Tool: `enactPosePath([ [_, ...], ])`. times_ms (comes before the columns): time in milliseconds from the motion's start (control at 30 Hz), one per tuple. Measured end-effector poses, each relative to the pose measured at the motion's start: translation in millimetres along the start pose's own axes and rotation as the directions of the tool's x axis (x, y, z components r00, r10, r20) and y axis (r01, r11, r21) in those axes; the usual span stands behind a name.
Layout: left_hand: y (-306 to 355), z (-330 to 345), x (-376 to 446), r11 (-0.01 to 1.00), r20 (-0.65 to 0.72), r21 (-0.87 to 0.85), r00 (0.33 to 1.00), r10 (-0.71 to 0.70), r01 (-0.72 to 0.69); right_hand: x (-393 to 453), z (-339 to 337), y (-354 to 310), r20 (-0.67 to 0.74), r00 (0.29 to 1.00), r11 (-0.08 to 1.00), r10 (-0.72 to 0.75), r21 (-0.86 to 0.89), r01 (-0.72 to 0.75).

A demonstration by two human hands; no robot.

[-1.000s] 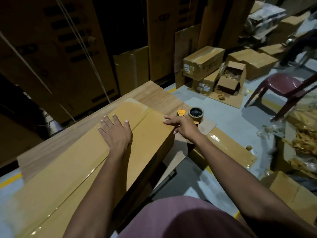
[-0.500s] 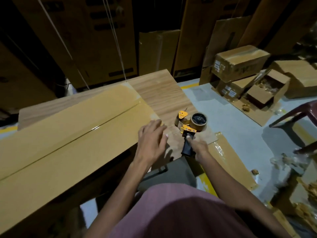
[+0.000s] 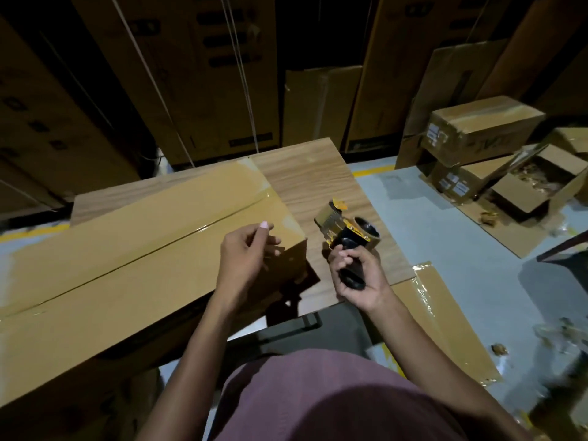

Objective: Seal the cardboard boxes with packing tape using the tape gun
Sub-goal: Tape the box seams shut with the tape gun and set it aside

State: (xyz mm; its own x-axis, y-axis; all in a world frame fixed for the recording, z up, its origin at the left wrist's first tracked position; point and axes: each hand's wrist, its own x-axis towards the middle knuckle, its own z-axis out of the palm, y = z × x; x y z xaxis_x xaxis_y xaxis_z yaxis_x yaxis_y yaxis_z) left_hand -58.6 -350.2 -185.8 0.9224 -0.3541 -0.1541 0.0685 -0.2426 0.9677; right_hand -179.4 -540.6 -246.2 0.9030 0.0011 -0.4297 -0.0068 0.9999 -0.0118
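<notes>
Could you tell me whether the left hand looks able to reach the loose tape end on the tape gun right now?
Probably yes. The left hand hovers by the long box's end, holding nothing, with only bare table between it and the tape gun gripped by the right hand.

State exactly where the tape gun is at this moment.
In the head view, the tape gun is right of centre, gripped by its handle in the right hand above the wooden table, just right of the long cardboard box.
</notes>
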Motion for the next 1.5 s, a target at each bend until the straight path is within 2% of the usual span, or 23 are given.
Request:
enactPosePath([
  [100,16.5,-16.4,10.2,0.984,0.063,-0.089,0.987,-0.148,0.154,-13.8,19.6,16.9,0.091,0.995,0.959,0.03,-0.282,-0.003],
  [200,32.7,-32.0,26.1,0.948,0.197,-0.125,0.944,-0.264,0.291,-17.1,35.6,28.2,0.105,0.991,0.851,0.085,-0.526,-0.018],
  [300,46.8,-50.6,45.7,0.929,0.359,-0.121,0.888,-0.287,0.349,-11.5,50.4,43.1,0.083,0.991,0.728,0.103,-0.686,-0.019],
  [400,53.1,-71.1,64.6,0.92,0.415,-0.119,0.861,-0.295,0.373,-3.8,65.8,58.3,0.057,0.998,0.636,0.031,-0.771,0.025],
  [500,54.5,-89.8,77.1,0.894,0.46,-0.199,0.844,-0.277,0.402,4.6,77.8,71.1,0.05,0.998,0.588,-0.044,-0.806,0.066],
  [667,53.1,-119.1,87.3,0.74,0.604,-0.355,0.744,-0.284,0.571,16.1,90.1,93.7,0.061,0.988,0.569,-0.142,-0.812,0.132],
  [867,50.5,-133.1,95.2,0.777,0.644,-0.308,0.722,-0.254,0.549,23.2,92.0,113.3,0.078,0.978,0.518,-0.192,-0.839,0.168],
  [933,48.3,-134.6,95.8,0.765,0.678,-0.303,0.693,-0.246,0.569,24.7,92.3,116.8,0.085,0.978,0.517,-0.189,-0.839,0.172],
  [1000,43.1,-137.3,99.7,0.678,0.729,-0.365,0.649,-0.218,0.638,26.4,95.7,117.4,0.101,0.977,0.526,-0.19,-0.83,0.188],
  [1133,33.9,-144.7,105.0,0.473,0.817,-0.477,0.572,-0.072,0.741,33.3,103.7,111.4,0.14,0.97,0.549,-0.201,-0.803,0.23],
  [1200,31.5,-147.4,109.0,0.443,0.851,-0.462,0.524,-0.022,0.768,37.3,106.8,108.2,0.153,0.966,0.552,-0.207,-0.798,0.244],
  [1267,31.6,-148.8,111.1,0.445,0.874,-0.421,0.485,-0.035,0.79,39.7,106.1,104.3,0.147,0.969,0.559,-0.199,-0.795,0.236],
  [1333,29.3,-148.9,115.5,0.463,0.871,-0.409,0.488,-0.059,0.787,40.7,103.2,97.0,0.149,0.972,0.557,-0.183,-0.799,0.227],
  [1500,29.7,-135.6,124.1,0.455,0.787,-0.487,0.6,-0.141,0.745,43.5,102.9,75.3,0.121,0.975,0.513,-0.187,-0.835,0.201],
])
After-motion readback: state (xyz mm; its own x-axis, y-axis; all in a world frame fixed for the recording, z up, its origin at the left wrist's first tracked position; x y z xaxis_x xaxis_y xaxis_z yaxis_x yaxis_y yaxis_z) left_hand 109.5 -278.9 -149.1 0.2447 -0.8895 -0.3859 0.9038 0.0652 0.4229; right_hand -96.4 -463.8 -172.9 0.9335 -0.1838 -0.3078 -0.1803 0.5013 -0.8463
